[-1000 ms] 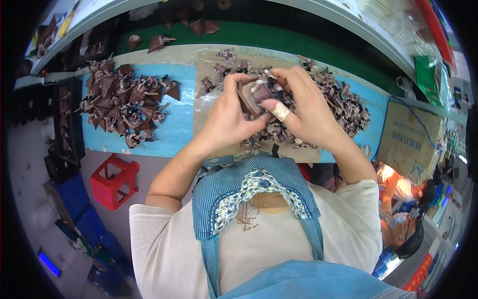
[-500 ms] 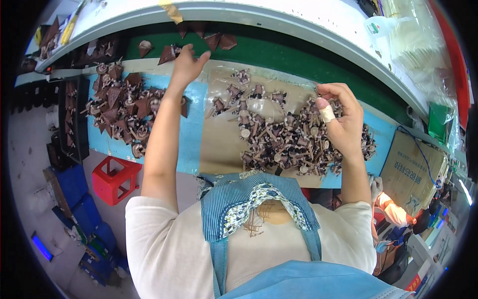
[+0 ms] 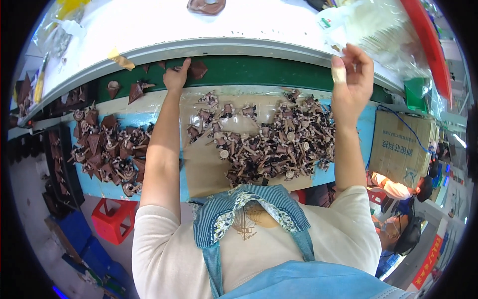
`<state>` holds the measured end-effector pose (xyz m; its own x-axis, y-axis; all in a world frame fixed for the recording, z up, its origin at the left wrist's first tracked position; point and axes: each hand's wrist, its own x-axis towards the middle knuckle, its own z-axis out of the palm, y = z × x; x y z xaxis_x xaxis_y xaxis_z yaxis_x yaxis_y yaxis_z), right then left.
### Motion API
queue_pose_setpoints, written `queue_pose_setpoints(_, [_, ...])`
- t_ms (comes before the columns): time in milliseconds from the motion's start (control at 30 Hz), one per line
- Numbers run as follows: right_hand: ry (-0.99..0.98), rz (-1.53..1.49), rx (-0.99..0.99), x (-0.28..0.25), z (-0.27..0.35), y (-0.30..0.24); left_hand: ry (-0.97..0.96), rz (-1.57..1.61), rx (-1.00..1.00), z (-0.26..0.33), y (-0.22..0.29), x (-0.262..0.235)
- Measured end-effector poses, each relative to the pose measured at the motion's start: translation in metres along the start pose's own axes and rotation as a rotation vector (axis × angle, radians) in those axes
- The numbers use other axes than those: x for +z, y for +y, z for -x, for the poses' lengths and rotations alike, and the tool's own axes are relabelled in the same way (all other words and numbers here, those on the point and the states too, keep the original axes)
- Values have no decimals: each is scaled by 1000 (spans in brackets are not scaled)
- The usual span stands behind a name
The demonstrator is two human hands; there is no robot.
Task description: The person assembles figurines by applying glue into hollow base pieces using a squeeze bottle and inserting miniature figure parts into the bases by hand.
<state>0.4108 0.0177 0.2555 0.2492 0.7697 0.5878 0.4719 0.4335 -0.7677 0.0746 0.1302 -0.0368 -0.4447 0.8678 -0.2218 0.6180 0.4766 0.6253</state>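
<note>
My left hand [image 3: 174,78] is stretched far forward onto the green belt [image 3: 259,72]. Its fingers are curled and its thumb lies against a flat brown piece [image 3: 198,70]; whether it grips that piece is unclear. My right hand [image 3: 351,74], with a pale bandage on one finger, is lifted at the edge of the white shelf [image 3: 199,30], fingers loosely bent with nothing visible in them. Between my arms, a heap of small brown parts [image 3: 279,144] lies on a beige sheet [image 3: 204,169].
A second heap of brown parts [image 3: 107,154] lies on the blue surface at left. A few brown pieces [image 3: 135,91] sit on the belt. A clear plastic bag [image 3: 383,35], a cardboard box [image 3: 398,144], a red stool [image 3: 113,219] and another person [image 3: 398,229] are around.
Both hands left the middle heap, where they held a part together. The left arm reached to the green belt; the right hand rose toward the shelf edge.
</note>
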Motion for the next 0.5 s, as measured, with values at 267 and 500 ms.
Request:
queue_pose_setpoints(267, [38,414,-113,12,-31,-17,-109,661,156,119,64,-59])
queue_pose_setpoints(500, [-46,97,142,20,-39,-21,-636,1008,449,254,100,-140])
